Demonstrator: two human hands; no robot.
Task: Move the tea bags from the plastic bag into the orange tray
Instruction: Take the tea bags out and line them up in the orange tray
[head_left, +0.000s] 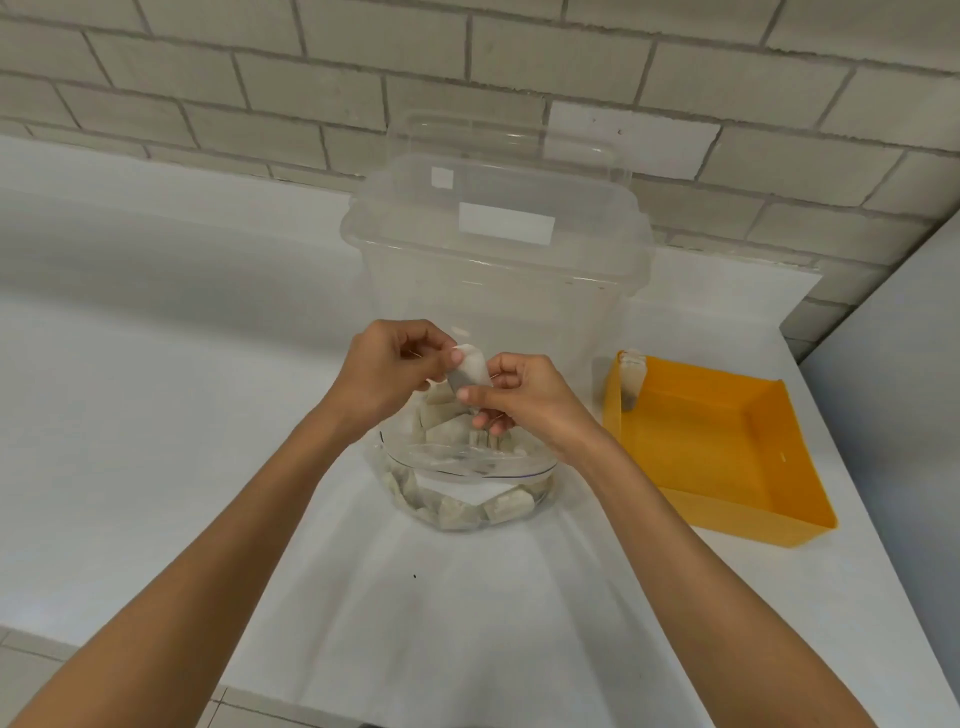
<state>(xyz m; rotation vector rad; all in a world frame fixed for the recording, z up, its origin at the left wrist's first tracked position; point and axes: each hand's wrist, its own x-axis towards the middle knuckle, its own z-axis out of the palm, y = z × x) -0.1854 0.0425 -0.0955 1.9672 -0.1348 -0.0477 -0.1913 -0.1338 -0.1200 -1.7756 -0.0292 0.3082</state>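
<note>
A single tea bag (470, 373) is pinched between both hands, held up above the mouth of the plastic bag (465, 480). The left hand (387, 371) is closed on the tea bag's upper left side, thumb pressed against the white paper. The right hand (524, 402) is closed on its lower right edge, thumb and forefinger clamped there, the other fingers curled underneath. So both grips are shut, and both on the same tea bag.

Below the hands, the clear plastic bag is seen standing open on the white worktop (156, 415), and a good heap of tea bags (457, 512) is packed inside it, pale squares pressed against the clear wall near the bottom and piled higher behind the fingers.

To the right, well apart from the plastic bag, the orange tray (763, 462) is set on the worktop. One tea bag with its tag (631, 382) is draped over the tray's far left corner, part hanging inside; the rest of the tray floor is seen as bare orange.

Behind the hands, a large clear plastic container (498, 244) with a white label is stood upright, just beyond the plastic bag. A grey brick wall (260, 78) is seen behind the worktop.
</note>
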